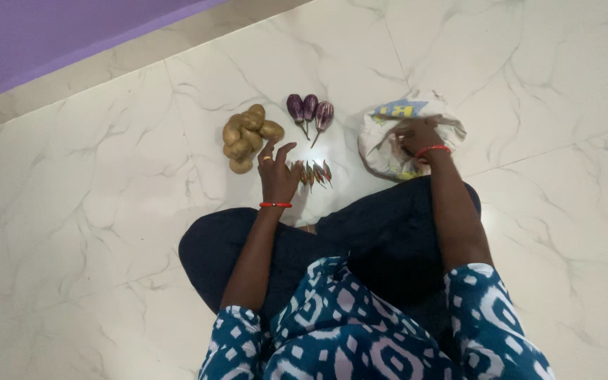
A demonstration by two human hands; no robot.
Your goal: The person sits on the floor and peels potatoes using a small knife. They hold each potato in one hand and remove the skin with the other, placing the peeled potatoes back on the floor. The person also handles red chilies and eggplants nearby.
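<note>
The person is sitting cross-legged on a white marble floor (107, 211), wearing a blue and white patterned top over dark trousers, with a red band on each wrist. The left hand (278, 172) is hovering with its fingers spread and empty, fingertips just beside a short row of small chillies (314, 173) lying side by side on the tiles. The right hand (416, 136) is reaching into the mouth of a crumpled bag (385, 137), and the fingers are curling around something thin there, though what it is pinching cannot be told.

Just beyond the left hand, a heap of potatoes (248, 137) is lying in a loose pile. To its right, three small purple eggplants (309, 110) are lying close together with their stems pointing toward the person.

The potato pile looks loose, so a brush from the spread fingers could well send one rolling. The chillies are small and light, and a sleeve or wrist passing over could scatter the row.

The bag is whitish and rumpled, well right of the vegetables, with a blue and yellow printed patch near its far edge. Farthest off, a purple wall (51, 32) is meeting the floor.
</note>
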